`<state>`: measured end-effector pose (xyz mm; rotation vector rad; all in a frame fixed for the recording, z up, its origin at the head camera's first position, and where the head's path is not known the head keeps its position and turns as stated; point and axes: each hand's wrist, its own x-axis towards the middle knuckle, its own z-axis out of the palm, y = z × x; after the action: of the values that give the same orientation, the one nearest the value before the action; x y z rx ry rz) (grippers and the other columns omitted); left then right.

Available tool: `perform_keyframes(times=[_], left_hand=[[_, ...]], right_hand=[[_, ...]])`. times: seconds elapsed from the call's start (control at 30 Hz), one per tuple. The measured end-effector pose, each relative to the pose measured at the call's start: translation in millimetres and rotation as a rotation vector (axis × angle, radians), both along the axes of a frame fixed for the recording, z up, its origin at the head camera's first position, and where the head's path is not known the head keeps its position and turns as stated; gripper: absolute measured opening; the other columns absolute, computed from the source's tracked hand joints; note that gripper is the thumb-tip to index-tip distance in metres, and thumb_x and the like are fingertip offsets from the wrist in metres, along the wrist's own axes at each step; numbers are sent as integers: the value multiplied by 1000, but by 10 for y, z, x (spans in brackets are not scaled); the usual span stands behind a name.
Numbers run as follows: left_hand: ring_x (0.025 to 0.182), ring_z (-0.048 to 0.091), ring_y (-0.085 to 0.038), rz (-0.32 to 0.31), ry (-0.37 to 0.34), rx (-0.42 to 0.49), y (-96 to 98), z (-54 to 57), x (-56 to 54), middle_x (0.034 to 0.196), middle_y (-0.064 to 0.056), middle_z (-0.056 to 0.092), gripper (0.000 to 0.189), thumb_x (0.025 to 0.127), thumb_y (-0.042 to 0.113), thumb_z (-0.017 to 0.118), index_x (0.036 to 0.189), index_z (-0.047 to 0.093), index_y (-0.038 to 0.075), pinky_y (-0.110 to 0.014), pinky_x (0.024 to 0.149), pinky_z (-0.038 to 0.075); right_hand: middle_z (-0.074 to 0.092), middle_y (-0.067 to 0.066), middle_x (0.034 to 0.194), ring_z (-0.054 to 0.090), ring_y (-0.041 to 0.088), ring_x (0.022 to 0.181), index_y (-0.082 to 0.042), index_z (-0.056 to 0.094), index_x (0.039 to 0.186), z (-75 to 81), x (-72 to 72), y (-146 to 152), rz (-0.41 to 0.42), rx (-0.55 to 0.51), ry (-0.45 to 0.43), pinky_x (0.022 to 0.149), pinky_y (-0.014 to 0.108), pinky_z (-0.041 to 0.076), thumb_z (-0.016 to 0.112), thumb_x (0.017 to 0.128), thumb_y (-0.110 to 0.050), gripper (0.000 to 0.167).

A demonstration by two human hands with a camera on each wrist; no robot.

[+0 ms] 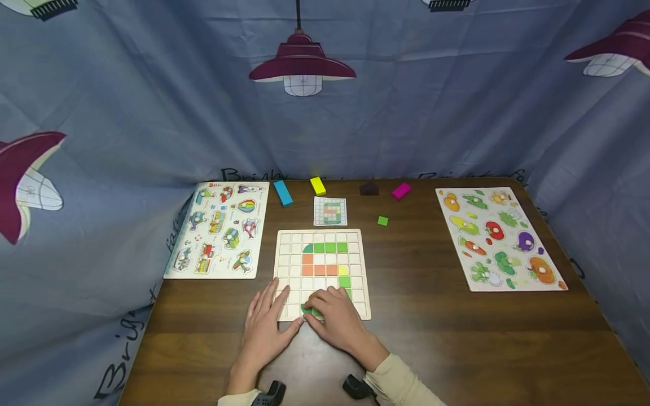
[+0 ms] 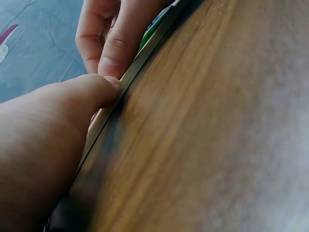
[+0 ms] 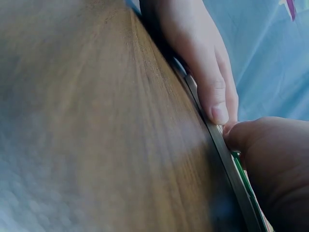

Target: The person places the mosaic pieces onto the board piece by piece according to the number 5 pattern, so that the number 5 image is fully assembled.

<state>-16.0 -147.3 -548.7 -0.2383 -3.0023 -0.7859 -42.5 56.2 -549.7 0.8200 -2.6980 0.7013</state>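
A white grid board (image 1: 364,270) lies on the table, with green, orange and yellow square tiles set in its cells. My right hand (image 1: 337,318) is over the lower part of the board, its thumb and fingertips pinching a dark green rounded tile (image 1: 306,309) near the front edge. Part of the tile and its neighbours are hidden under the fingers. My left hand (image 1: 266,327) rests at the board's lower left corner, fingers extended along the left edge. Its thumb touches the front edge, close to the right thumb. In the left wrist view, the right hand's fingers (image 2: 118,48) meet the left thumb (image 2: 94,92).
Behind the board lies a small pattern card (image 1: 330,211). Around it are a blue block (image 1: 282,193), a yellow block (image 1: 317,186), a dark block (image 1: 369,189), a magenta block (image 1: 401,191) and a loose green tile (image 1: 383,221). A toy puzzle (image 1: 215,231) and a vegetable puzzle (image 1: 500,239) flank them.
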Motion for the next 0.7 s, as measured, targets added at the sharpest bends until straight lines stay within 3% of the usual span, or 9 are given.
perform_keyframes(times=[0.3, 0.53, 0.7], left_hand=[[154, 31, -29, -3, 7, -3, -1, 5, 31, 168, -7, 31, 78, 87, 54, 74, 153, 49, 21, -51, 126, 20], [152, 36, -30, -7, 53, -23, -8, -7, 27, 166, -9, 34, 77, 86, 52, 76, 151, 51, 20, -50, 124, 22], [153, 34, -29, 0, 28, -15, -3, 4, 12, 167, -7, 32, 78, 86, 53, 75, 152, 50, 21, -49, 125, 21]], right_hand=[[70, -17, 98, 47, 7, 76, -30, 74, 90, -8, 23, -17, -16, -12, 19, 69, 23, 30, 79, 89, -33, 6], [70, -17, 95, 43, 7, 73, -30, 73, 86, -17, 17, -29, -21, -13, 65, 68, 23, 27, 80, 88, -31, 8], [71, -16, 93, 46, 8, 74, -28, 74, 85, 3, -29, 55, -28, -54, 79, 68, 25, 30, 82, 86, -29, 8]])
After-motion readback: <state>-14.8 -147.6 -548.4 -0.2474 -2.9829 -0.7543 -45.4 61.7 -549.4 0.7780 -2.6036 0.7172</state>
